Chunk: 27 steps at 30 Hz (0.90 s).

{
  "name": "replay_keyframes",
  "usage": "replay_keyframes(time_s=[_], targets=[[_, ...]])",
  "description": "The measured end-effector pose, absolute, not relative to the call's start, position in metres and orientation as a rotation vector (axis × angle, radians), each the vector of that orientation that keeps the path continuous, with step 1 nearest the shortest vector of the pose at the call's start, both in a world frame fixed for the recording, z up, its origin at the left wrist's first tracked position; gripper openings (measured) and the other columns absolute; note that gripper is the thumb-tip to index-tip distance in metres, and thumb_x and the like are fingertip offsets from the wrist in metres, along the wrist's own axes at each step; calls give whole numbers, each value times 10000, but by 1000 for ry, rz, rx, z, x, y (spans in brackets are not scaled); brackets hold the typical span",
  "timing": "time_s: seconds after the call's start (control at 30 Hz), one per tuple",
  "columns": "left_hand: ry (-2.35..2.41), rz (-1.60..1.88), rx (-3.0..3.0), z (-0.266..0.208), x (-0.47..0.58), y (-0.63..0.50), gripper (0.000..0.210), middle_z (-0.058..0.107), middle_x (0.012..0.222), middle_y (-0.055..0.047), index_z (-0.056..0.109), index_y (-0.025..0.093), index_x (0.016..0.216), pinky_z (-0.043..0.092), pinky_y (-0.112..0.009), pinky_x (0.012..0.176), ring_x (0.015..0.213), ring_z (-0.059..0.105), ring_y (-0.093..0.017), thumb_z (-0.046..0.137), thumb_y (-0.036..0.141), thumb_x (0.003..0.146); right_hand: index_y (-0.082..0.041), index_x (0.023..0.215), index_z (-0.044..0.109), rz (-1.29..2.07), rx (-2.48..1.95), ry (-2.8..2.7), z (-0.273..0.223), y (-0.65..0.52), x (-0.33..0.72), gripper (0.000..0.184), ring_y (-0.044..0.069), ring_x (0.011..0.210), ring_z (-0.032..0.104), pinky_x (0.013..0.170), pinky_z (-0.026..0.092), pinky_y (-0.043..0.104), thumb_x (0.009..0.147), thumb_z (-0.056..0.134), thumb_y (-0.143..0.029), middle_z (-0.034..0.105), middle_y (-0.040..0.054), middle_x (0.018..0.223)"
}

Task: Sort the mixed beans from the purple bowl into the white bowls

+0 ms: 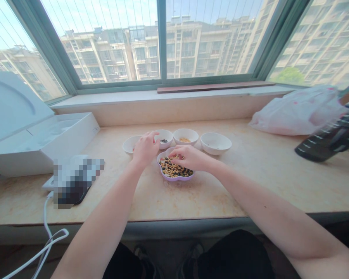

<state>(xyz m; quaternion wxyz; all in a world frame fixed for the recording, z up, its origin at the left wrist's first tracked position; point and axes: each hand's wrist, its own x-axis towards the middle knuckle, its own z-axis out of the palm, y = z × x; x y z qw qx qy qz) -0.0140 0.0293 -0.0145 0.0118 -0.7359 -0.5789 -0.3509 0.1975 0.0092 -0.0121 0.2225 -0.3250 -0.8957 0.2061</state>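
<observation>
A purple lobed dish (178,178) holds a mix of yellow, black and other beans. My right hand (192,157) reaches over it from the right, its bent fingers down at the beans; what lies between the fingertips is too small to make out. My left hand (147,147) hovers between a white bowl (128,145) at the far left and a second white bowl (169,135) with a few dark beans. Its curved index finger and thumb are apart, with nothing visible between them. The hand partly hides both bowls.
A third white bowl (194,135) holds yellow grains, and a fourth white bowl (218,144) has a few tiny bits. An open white box (72,135), a blurred-out dark device (75,186) and a white cable (46,221) lie left. A plastic bag (296,112) and dark bottle (322,139) are right.
</observation>
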Motion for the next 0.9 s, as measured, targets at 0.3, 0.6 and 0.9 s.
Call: replay_keyframes(time_s=[0.3, 0.6, 0.9], targets=[[-1780, -1149, -2433, -14, -3, 18, 271, 687, 711, -15, 724, 228, 1115, 479, -299, 696, 732, 659, -206, 590, 221, 880, -266, 1211, 700, 416, -926, -2677, -19, 5, 191, 292, 254, 1047, 636, 916, 496, 387, 956, 559, -286, 654, 81, 1210], [-1791, -1129, -2471, -18, 2, 19, 235, 695, 696, -9, 716, 234, 1106, 465, -291, 674, 697, 659, -197, 601, 236, 901, -241, 1022, 751, 445, -892, -2668, -20, 7, 190, 188, 235, 969, 626, 863, 490, 370, 944, 582, -265, 660, 75, 1093], [-1741, -1079, -2553, -16, 2, 16, 240, 702, 693, -4, 730, 223, 1078, 461, -279, 639, 643, 646, -178, 578, 208, 893, -219, 750, 743, 585, -881, -2637, -17, 7, 190, 181, 205, 818, 592, 759, 461, 358, 890, 628, -206, 650, 71, 980]])
